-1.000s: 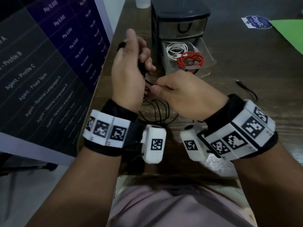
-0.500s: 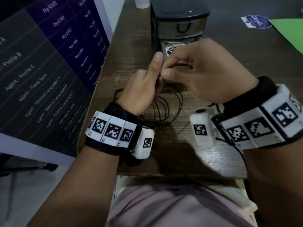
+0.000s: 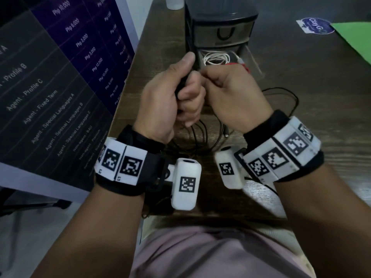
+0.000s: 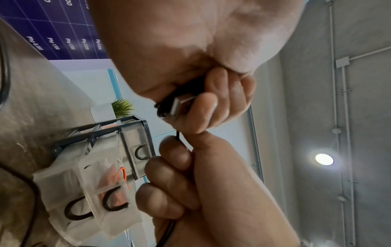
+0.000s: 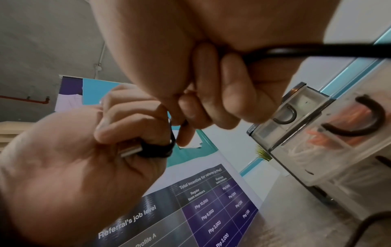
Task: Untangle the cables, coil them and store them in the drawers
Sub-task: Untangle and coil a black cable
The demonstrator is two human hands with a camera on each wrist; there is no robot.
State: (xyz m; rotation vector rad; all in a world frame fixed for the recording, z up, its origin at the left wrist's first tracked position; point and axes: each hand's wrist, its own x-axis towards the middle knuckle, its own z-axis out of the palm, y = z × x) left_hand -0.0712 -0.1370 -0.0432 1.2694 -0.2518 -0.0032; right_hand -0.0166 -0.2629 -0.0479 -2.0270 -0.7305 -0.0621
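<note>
Left hand (image 3: pixel 164 101) clutches a coiled black cable (image 3: pixel 200 137); right hand (image 3: pixel 230 95) pinches its strand, before 1 open drawer (image 3: pixel 249 57).

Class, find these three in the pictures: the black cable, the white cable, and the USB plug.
black cable (image 3: pixel 202 137): head view, loops hanging below the hands.
white cable (image 3: pixel 216 58): head view, coil inside the open drawer.
USB plug (image 4: pixel 180 104): left wrist view, its metal end.

The matt wooden table (image 3: pixel 301 81) is carrying translucent plastic drawers (image 3: pixel 222 34), and the black cable (image 3: pixel 289 101) is looking smooth and rubbery.
</note>
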